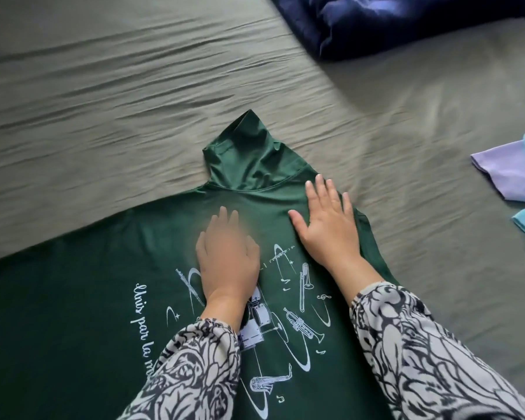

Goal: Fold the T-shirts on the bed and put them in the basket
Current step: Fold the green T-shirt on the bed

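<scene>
While the bed (134, 95) is being used as the work surface, the green shirt (73, 313) is being spread print-up on it, one sleeve folded in. It is judged light, soft and limp, best taken at the shoulder seams or hem. It is being pressed flat by the left hand (228, 256), blurred, and the right hand (328, 219), fingers straight, nothing being grasped. Script reading "Unis par la m…" is being shown beside printed instruments. No basket is being shown.
</scene>
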